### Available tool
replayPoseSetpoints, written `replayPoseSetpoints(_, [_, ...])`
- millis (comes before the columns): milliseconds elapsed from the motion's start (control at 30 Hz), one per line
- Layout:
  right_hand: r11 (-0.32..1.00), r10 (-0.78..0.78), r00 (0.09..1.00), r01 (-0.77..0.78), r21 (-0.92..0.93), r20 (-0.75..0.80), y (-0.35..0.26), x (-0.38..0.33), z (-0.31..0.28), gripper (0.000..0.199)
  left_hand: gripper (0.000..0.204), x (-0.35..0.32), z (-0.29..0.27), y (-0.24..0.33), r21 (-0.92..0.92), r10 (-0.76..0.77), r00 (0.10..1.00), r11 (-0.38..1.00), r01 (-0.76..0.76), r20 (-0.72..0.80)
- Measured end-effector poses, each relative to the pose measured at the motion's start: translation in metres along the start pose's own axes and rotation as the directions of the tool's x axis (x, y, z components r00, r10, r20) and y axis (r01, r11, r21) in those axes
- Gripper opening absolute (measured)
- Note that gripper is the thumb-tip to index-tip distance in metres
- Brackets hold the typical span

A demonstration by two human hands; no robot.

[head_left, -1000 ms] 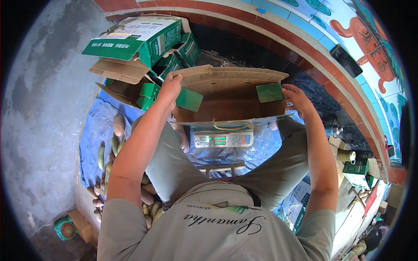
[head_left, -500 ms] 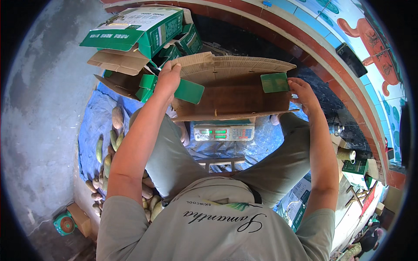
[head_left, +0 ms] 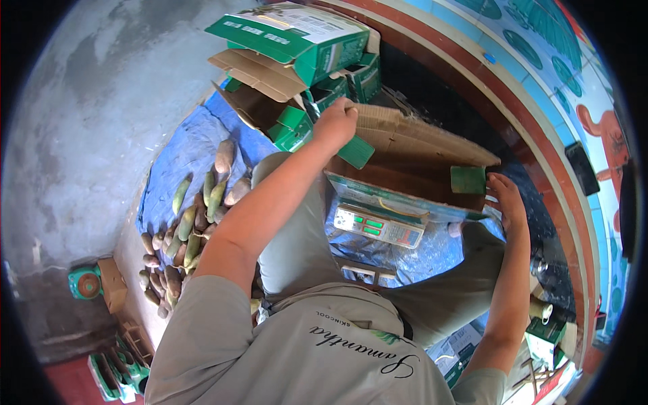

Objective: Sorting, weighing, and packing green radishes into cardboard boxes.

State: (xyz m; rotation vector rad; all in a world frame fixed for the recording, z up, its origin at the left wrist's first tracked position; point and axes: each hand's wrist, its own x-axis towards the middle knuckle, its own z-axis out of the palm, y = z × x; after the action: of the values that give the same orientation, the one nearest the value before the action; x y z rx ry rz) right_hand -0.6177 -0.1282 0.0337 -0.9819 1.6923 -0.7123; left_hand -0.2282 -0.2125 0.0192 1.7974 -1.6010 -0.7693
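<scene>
An open cardboard box (head_left: 418, 158), brown inside with green end flaps, sits over an electronic scale (head_left: 381, 226) with lit green displays. My left hand (head_left: 335, 126) is closed on the box's left end, beside one green flap. At the right end my right hand (head_left: 507, 196) has its curled fingers on the box edge near the other green flap (head_left: 467, 180); its thumb is hard to make out. The box's near side shows its printed outer face, and its right end lies lower in the picture than the left.
More green and white cartons (head_left: 324, 50) are stacked behind my left hand. Several long green and brown root vegetables (head_left: 192, 226) lie on a blue tarp (head_left: 172, 152) to my left. A tiled ledge (head_left: 533, 148) with a dark phone (head_left: 581, 167) curves along the right.
The whole view has swung, so the scene sits further right and tilted. The box's near side now leans outward, showing its printed outer face. Both hands stay at its ends.
</scene>
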Motion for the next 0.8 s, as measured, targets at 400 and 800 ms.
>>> replayPoseSetpoints(400, [0.983, -0.142, 0.985, 0.130, -0.129, -0.092, -0.015, 0.000, 0.016, 0.035, 0.036, -0.011, -0.013, 0.009, 0.215, -0.050, 0.991, 0.974, 0.076, -0.123])
replayPoseSetpoints(800, [0.788, -0.563, 0.803, 0.451, -0.419, -0.196, 0.001, 0.015, 0.019, 0.024, 0.036, -0.023, -0.011, 0.015, 0.210, -0.115, 0.986, 0.968, 0.139, -0.121])
